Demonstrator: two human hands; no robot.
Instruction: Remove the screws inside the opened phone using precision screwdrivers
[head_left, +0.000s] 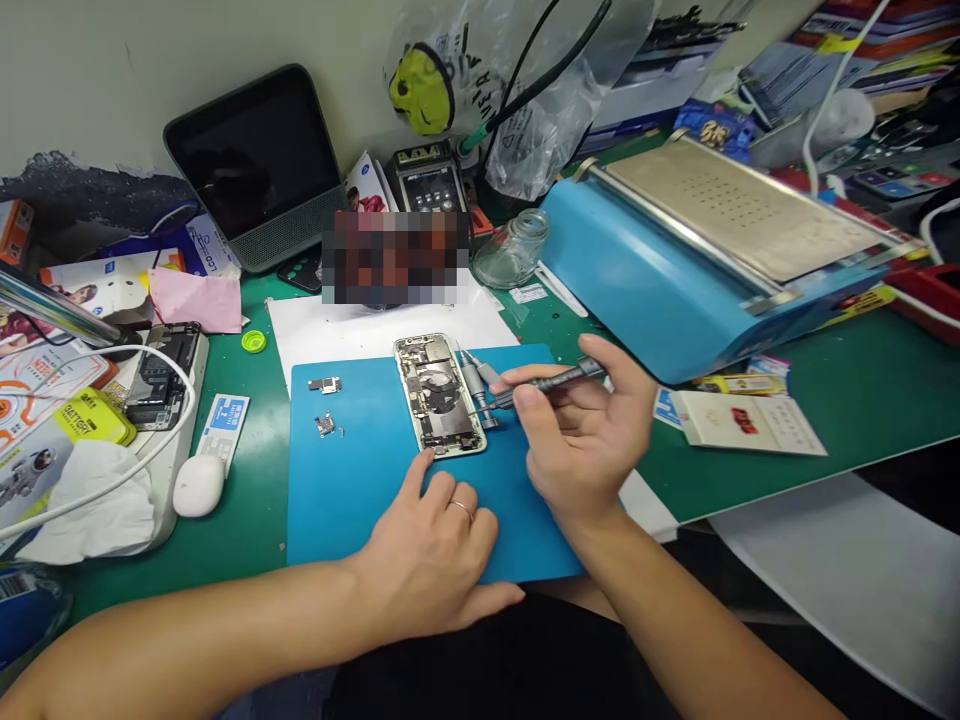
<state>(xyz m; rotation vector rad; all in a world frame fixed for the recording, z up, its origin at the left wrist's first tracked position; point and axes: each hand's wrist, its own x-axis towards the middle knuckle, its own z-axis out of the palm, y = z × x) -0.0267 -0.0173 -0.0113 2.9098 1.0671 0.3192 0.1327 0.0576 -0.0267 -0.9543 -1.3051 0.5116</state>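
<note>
An opened phone [439,396] lies face down on a blue work mat [352,470], its inner parts exposed. My left hand [435,550] rests on the mat just below the phone, fingers loosely curled, one fingertip touching the phone's lower edge. My right hand [585,430] pinches a dark grey screwdriver [551,382], whose tip points at the phone's right side. Two more grey screwdrivers [480,385] lie beside the phone. Small removed metal parts [325,405] sit on the mat's left part.
A blue machine with a perforated metal plate [712,240] stands at the right. A dark tablet [259,165], a glass jar [517,248] and a plastic bag stand at the back. A second opened phone [161,375], cables, a white mouse-like object [199,485] and packaging crowd the left.
</note>
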